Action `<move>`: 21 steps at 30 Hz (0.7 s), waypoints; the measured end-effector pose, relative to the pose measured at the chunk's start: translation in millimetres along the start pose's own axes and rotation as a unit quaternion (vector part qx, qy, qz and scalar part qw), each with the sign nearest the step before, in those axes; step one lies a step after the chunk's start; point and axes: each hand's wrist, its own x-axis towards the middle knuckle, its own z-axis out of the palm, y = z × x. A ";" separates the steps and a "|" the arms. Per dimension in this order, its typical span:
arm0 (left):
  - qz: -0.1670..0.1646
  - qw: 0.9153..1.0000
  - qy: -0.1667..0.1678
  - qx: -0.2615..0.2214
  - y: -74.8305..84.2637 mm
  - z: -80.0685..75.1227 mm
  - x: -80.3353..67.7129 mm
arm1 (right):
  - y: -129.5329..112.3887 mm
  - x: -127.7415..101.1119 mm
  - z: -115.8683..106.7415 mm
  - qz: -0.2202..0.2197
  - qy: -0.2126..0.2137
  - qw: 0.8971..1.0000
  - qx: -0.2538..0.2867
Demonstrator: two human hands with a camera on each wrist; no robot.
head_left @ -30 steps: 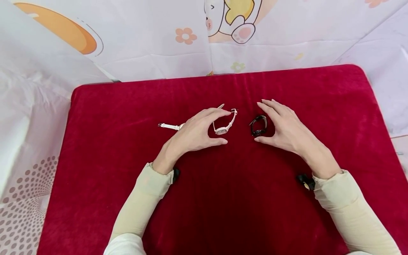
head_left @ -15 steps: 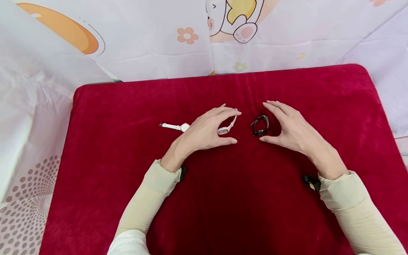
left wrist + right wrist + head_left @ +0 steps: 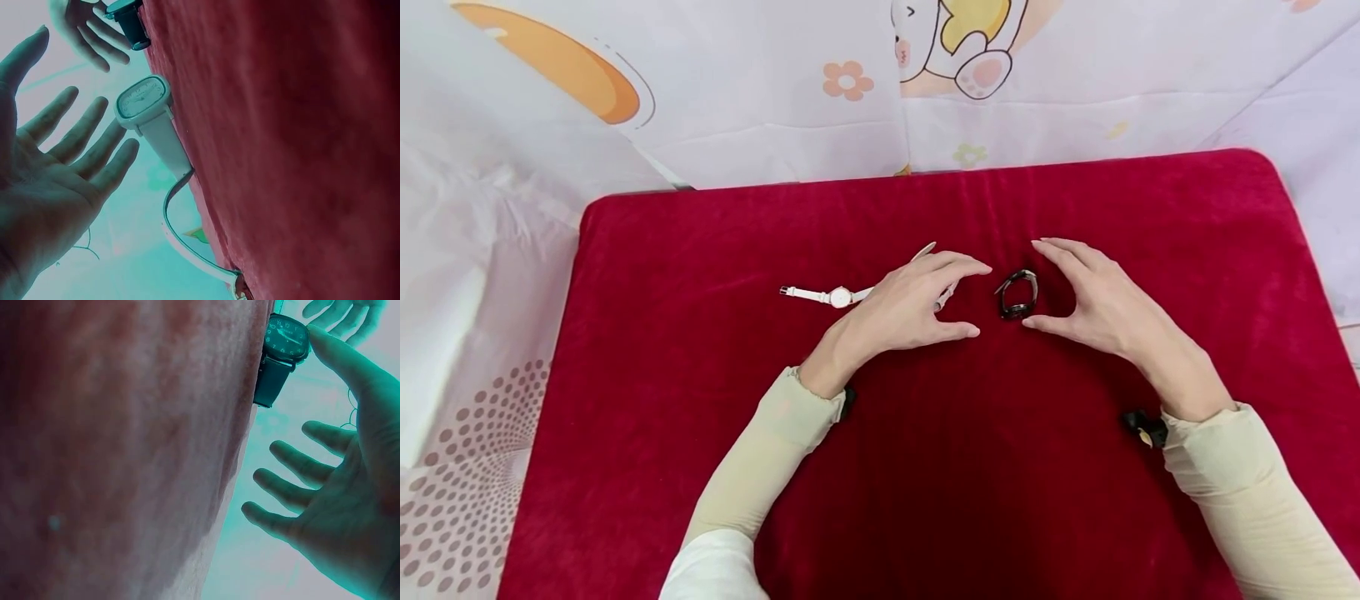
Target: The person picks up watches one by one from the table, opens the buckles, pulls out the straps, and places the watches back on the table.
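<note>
A black watch [image 3: 1017, 296] stands looped on the red cloth [image 3: 925, 467], between my two hands. My right hand [image 3: 1032, 283] cups around it from the right, fingers spread and relaxed. In the right wrist view its thumb tip lies against the black watch [image 3: 284, 337]. My left hand [image 3: 979, 300] hovers open just left of it, over a white watch with a rectangular face [image 3: 145, 100]. In the head view that hand mostly hides this watch [image 3: 945, 296]. A second white watch with a round face [image 3: 838, 297] lies flat further left.
The red cloth covers the whole work surface, and its far edge [image 3: 925, 177] meets a white printed sheet [image 3: 820, 108]. Small black wrist cameras [image 3: 1144, 427] sit at both cuffs. Open red cloth lies in front of both hands.
My left hand has slid right, over the rectangular white watch and closer to the black one. The right hand has kept its cupped place beside the black watch.
</note>
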 end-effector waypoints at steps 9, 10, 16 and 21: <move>-0.027 0.999 -0.025 0.029 5.7 2.8 10.4 | 4.3 -0.2 -2.9 0.014 -0.004 1.000 0.010; -0.034 0.999 -0.029 0.030 6.4 3.3 12.1 | 4.8 -0.2 -2.9 0.014 -0.004 1.000 0.011; -0.061 0.996 -0.044 0.042 9.3 5.2 22.1 | 7.0 0.5 -2.0 0.018 -0.007 1.000 0.012; -0.061 0.997 -0.044 0.022 11.2 8.5 27.1 | 9.6 0.5 -0.3 0.018 -0.012 1.000 0.011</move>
